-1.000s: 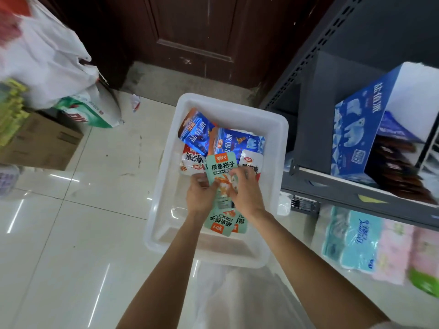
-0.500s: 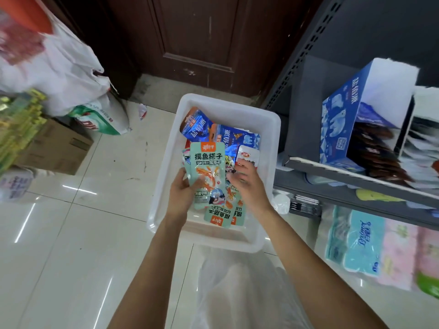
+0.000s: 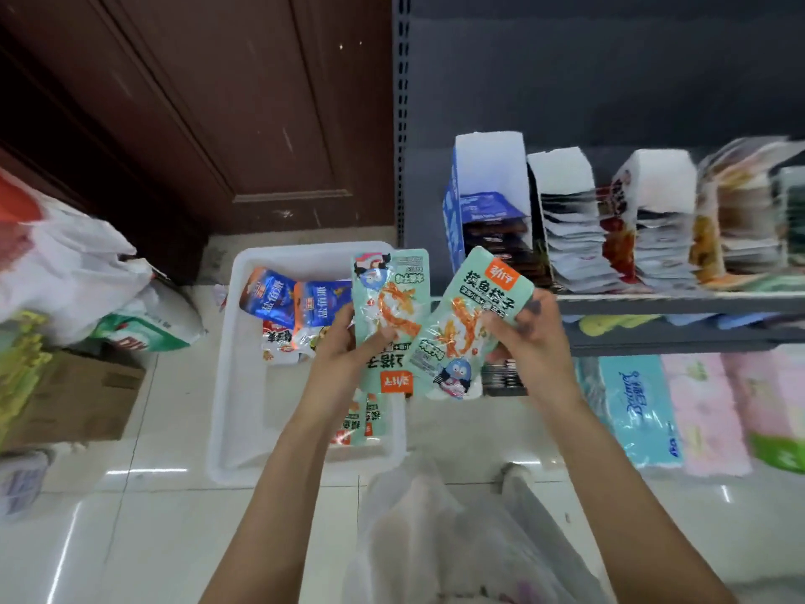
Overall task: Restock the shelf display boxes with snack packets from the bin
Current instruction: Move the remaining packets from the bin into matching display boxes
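Note:
My left hand (image 3: 344, 355) grips a mint-green snack packet (image 3: 390, 298), held upside down above the white bin (image 3: 244, 377). My right hand (image 3: 529, 337) grips a second mint-green packet (image 3: 470, 311), tilted right, overlapping the first. The bin on the floor holds blue packets (image 3: 283, 298), a white-and-red packet (image 3: 279, 346) and more green packets (image 3: 361, 422) near its front. On the grey shelf (image 3: 675, 303) to the right stand open display boxes: a blue one (image 3: 453, 224) with dark packets, then white ones (image 3: 562, 176) with stacked packets.
A brown door (image 3: 244, 115) stands behind the bin. White plastic bags (image 3: 74, 259) and a cardboard box (image 3: 74, 398) lie at the left. Tissue packs (image 3: 631, 411) fill the lower shelf. A clear plastic bag (image 3: 457, 538) lies on the tiled floor between my arms.
Both hands have lifted out of the bin and separated the green packets, one in each hand. The view has swung up and right, bringing the row of shelf display boxes into sight.

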`<state>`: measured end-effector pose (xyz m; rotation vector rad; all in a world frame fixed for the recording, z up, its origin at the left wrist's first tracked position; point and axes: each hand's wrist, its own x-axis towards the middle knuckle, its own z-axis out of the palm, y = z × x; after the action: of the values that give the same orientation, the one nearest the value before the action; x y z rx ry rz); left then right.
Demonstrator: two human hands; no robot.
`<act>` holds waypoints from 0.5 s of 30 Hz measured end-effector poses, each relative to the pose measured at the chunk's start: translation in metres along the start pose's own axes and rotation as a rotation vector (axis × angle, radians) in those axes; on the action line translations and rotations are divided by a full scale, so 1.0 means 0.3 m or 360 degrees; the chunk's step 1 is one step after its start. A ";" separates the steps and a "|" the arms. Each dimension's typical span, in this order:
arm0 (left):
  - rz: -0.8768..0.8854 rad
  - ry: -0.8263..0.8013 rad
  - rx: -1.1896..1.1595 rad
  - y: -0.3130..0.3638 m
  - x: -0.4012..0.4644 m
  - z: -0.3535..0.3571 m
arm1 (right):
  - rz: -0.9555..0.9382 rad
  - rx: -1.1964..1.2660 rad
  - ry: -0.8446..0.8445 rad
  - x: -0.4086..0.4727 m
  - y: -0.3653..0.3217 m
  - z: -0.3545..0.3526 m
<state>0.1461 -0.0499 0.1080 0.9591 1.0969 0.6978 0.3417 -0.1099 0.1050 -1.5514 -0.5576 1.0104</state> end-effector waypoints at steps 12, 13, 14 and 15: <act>0.0447 -0.0183 0.0350 0.100 -0.017 0.793 | -0.0370 0.0268 0.0427 0.077 -0.183 -0.855; 0.0371 -0.0223 0.0316 0.086 -0.015 0.854 | -0.0382 0.0288 0.0461 0.091 -0.194 -0.923; 0.0251 -0.0309 0.0262 0.076 -0.014 0.916 | -0.0389 0.0301 0.0487 0.105 -0.204 -0.990; 0.0112 -0.0426 0.0210 0.068 -0.011 0.973 | -0.0394 0.0305 0.0500 0.120 -0.216 -1.052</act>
<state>0.4211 -0.1274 0.1716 1.1725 0.8840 0.5401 0.6360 -0.2375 0.1514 -1.3955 -0.4076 0.5988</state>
